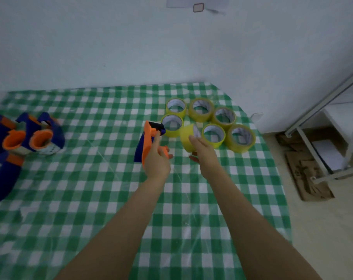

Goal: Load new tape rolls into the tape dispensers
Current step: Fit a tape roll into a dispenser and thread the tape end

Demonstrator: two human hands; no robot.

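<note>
Green-checked tablecloth (90,199): six flat yellow tape rolls (241,147), at least three idle dispensers (38,138) far left. The right hand (203,153) grips a seventh roll (186,138), and the left hand (157,161) grips one orange-blue dispenser (148,141).

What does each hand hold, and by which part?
The left hand grips a tape dispenser by its orange handle; the right hand holds a yellow tape roll by its outer side.

Both arms stretched forward; left hand (156,159) grips dispenser (147,138); right hand (204,151) holds roll (186,136), fingers (194,140) curled.
</note>
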